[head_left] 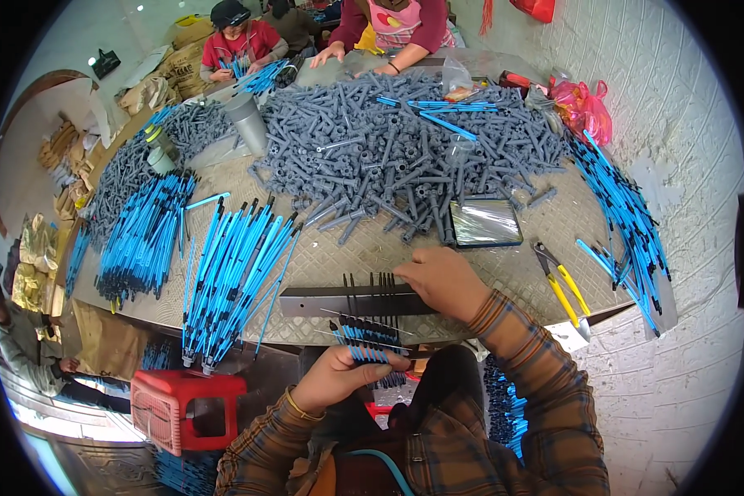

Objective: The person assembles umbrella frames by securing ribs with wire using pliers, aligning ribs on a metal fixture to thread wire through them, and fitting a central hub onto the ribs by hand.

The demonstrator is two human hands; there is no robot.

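Note:
My left hand is closed around a bundle of thin blue-and-black rods held just off the table's near edge. A few thin pale rods stick out sideways from that bundle. Beyond it, a dark flat bar with a hole at its left end lies along the edge. Several slim black rods cross over this bar. My right hand is over the bar's right part, fingertips pinched beside the black rods. Whatever those fingertips hold is too small to make out.
Grey plastic tubes are heaped across the table. Blue rod bundles lie left and more rods right. Yellow-handled pliers, a film-topped box and a metal cup stand around. A red stool is below. Two people work opposite.

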